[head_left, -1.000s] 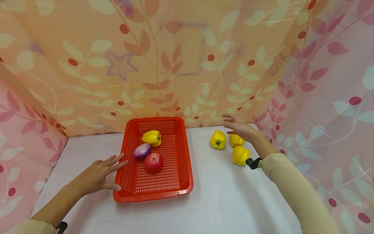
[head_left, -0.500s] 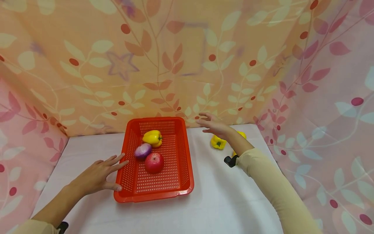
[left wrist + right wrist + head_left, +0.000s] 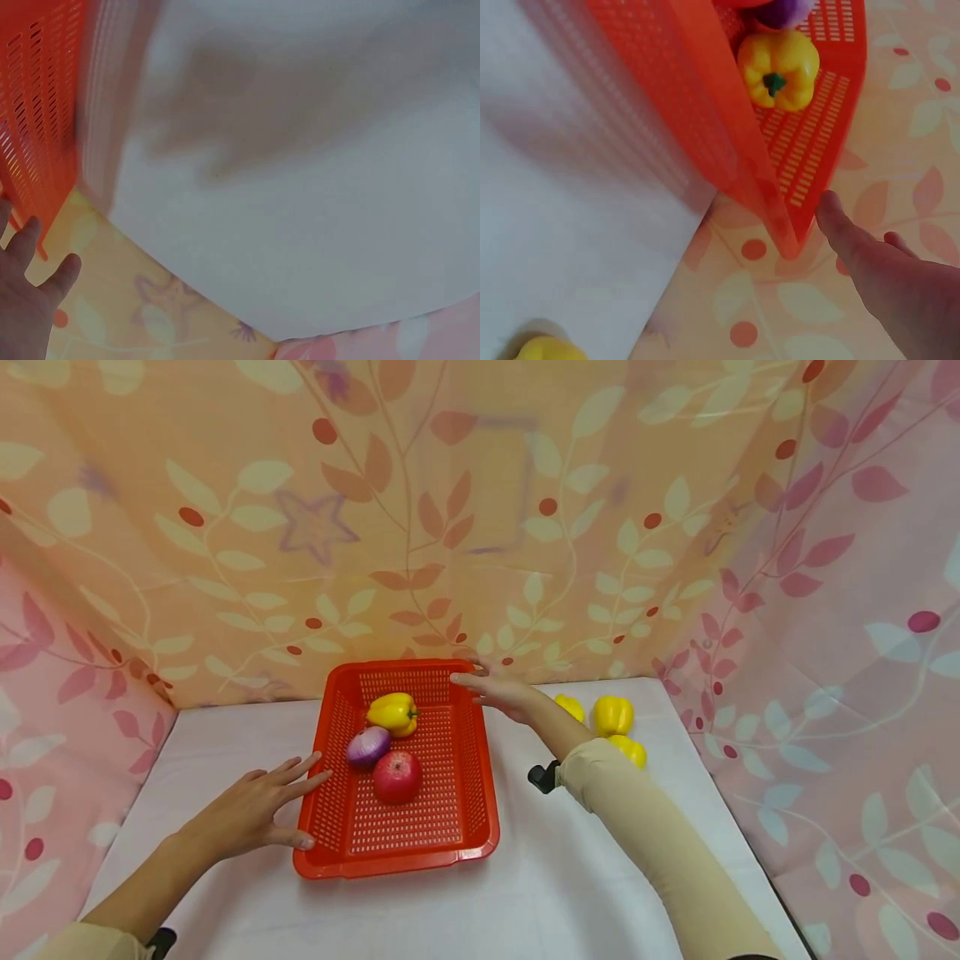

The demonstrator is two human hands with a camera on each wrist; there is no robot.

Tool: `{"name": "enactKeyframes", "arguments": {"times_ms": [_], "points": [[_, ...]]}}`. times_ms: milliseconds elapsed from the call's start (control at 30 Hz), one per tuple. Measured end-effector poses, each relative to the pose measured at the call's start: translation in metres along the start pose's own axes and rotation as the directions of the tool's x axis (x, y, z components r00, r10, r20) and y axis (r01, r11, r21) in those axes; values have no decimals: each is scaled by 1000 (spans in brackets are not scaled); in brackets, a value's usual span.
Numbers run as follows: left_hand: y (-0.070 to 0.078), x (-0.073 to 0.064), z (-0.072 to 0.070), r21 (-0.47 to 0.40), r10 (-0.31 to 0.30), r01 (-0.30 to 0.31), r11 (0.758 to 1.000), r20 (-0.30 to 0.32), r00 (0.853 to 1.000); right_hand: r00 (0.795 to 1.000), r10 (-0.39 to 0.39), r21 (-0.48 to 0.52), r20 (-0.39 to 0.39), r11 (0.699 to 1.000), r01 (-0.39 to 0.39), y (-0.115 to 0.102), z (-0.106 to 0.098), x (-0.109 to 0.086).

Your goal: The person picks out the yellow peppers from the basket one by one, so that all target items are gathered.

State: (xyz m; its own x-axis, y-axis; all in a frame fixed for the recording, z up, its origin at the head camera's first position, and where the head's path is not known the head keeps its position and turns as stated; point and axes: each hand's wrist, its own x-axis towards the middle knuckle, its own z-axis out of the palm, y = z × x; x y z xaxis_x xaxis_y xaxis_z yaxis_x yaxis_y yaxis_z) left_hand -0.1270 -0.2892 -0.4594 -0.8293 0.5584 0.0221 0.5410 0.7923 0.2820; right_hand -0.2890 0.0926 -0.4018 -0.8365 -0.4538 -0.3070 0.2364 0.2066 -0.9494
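Observation:
A red perforated plastic basket (image 3: 420, 863) stands on the white table. Inside it lie a yellow bell pepper (image 3: 392, 714), a purple onion (image 3: 368, 747) and a red round fruit (image 3: 397, 777), perhaps a pomegranate or apple. My left hand (image 3: 251, 810) is at the basket's left rim, fingers spread and fairly straight; whether it touches the rim I cannot tell. Over the far right corner of the basket is my right hand (image 3: 498, 687), its fingers extended and holding nothing. In the right wrist view, the right hand (image 3: 889, 270) is beside the basket corner.
On the table right of the basket sit three yellow bell peppers (image 3: 613, 716), two of them partly behind the right forearm. Patterned cloth (image 3: 420, 527) hangs close behind the basket and along both sides. White tabletop (image 3: 510, 910) extends in front.
My right hand has moved left, from above the yellow peppers on the table to the basket's far right corner. The left hand, basket and its contents have stayed in place.

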Motion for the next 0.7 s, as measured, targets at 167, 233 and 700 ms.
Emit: {"name": "enactKeyframes", "arguments": {"times_ms": [167,233,700], "points": [[0,-1,0,2,7,-7,1000,-9,1000,999,34,-6,-2,999,-34,3,18,10],[-1,-1,1,0,1,-1,1000,-6,1000,999,50,-16,-6,999,-50,5,24,13],[0,1,-3,-9,-6,7,1000,23,1000,994,112,-21,-4,993,-112,25,55,35]]}}
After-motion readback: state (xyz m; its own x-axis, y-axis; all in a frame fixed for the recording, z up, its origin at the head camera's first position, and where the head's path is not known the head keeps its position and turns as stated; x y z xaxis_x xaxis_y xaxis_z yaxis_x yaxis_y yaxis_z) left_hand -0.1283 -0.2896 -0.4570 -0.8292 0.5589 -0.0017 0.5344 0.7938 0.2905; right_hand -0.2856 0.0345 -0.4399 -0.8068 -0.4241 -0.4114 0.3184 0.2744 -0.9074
